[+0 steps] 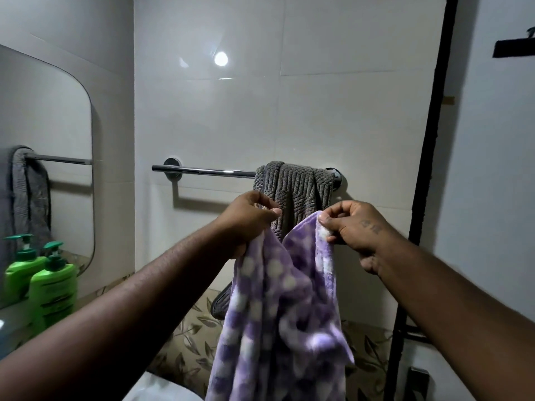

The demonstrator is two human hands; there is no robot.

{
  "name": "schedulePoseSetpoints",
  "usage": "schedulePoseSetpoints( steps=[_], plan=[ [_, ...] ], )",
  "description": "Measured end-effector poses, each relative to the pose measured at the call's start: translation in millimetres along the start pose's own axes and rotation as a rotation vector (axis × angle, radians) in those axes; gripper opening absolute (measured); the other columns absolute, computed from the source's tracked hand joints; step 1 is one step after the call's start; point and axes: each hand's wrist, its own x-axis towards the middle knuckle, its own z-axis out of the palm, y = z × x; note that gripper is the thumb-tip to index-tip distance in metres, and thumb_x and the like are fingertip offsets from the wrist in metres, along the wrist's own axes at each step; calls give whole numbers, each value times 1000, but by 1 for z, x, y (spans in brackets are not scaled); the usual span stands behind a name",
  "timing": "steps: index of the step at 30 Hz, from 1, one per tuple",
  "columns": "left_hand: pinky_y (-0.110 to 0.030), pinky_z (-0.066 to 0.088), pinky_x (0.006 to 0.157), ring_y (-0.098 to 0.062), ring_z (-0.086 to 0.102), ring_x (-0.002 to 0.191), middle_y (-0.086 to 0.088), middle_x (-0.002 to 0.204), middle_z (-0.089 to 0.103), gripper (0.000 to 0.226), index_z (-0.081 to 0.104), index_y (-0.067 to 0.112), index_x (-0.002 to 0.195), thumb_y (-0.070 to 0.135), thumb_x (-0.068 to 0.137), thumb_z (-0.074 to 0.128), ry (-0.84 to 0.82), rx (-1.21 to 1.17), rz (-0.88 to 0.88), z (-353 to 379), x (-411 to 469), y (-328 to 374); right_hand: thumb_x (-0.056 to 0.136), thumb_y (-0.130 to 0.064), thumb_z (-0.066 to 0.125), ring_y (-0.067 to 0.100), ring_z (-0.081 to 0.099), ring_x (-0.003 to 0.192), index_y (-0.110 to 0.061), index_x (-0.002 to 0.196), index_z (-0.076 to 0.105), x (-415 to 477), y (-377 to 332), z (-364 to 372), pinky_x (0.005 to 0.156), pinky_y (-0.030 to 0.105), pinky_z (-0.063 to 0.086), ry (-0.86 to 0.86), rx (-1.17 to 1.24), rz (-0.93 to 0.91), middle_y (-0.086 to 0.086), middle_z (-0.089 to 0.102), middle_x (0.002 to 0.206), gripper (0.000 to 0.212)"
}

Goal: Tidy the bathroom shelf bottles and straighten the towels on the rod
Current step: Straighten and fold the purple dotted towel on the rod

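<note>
The person is showing a bare left forearm point(139, 290) carrying fine short hair and a bare right forearm point(434, 285), while the back of the right grip point(354, 228) is bearing a small dark tattoo point(371, 227) too blurred to read and the left grip point(246, 219) is showing short, plain nails.

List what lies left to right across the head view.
Green pump bottle → bare stretch of towel rod → left hand → grey towel → right hand → black frame; purple towel spans both hands, omitted.

lilac-and-white checked towel point(278, 308), grey ribbed towel point(298, 186), green bottle point(53, 287), perhaps leaf-patterned floor point(185, 354)
</note>
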Motion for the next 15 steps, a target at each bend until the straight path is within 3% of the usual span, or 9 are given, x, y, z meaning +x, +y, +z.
schedulePoseSetpoints(
  steps=[4,8,12,15],
  plan=[
    [-22,34,51,-11,41,57,-2,70,53,7,69,13,93,6,94,70,29,-40,12,6,1,2,88,-2,73,9,57,53,-6,82,68,-13,-13,0,57,24,55,-254,65,24,2,65,66,9],
    [-15,39,44,-6,46,49,0,67,55,17,66,17,85,2,94,68,-10,-49,23,21,-3,7,93,0,65,4,59,51,-7,87,64,-31,-17,16,51,17,54,-518,114,113,1,62,66,9],
    [-18,41,42,-6,46,35,-3,58,56,11,65,13,92,3,97,65,-23,-83,-1,34,-7,12,95,9,58,9,57,55,-11,77,59,-36,-9,32,48,19,51,-489,203,142,3,61,70,27],
    [-27,46,53,-16,52,50,-9,66,58,7,63,7,100,4,96,68,-65,-192,-18,35,-11,11,95,7,59,10,55,53,-12,76,60,-34,-3,33,46,20,49,-345,160,130,2,61,67,27]
  ],
)
